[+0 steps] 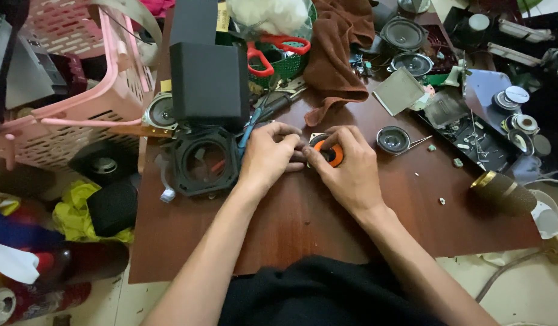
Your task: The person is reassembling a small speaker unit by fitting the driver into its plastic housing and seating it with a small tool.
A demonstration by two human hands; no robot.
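Here, a small round speaker driver (328,151) with an orange cone sits flat on the brown desk (303,223), about mid-desk, pinched between both your hands. Your left hand (268,156) curls in from the left, its grip nearly closed on the driver's left edge; your right hand (346,168) covers the right half, thumb and forefinger closed over the rim. Only a slice of orange shows between the fingers.

It looks light for its size but weighted at the back by its magnet, judging by the others lying about. The cone is probably thin and easily dented, so the stiff outer frame is the place to hold it, not the orange face. Any fine leads, if present, are hidden under your fingers.

Just to the left lies a black square speaker frame (205,162), empty in the middle, with a black box (210,81) beyond it. To the right rests another small driver (393,139), dark-coned. Farther off sit red-handled scissors (273,49) in a green basket (291,65), a brown cloth (339,54), and a pink crate (91,72) at far left. A gold mesh microphone head (502,192) lies near the right edge.
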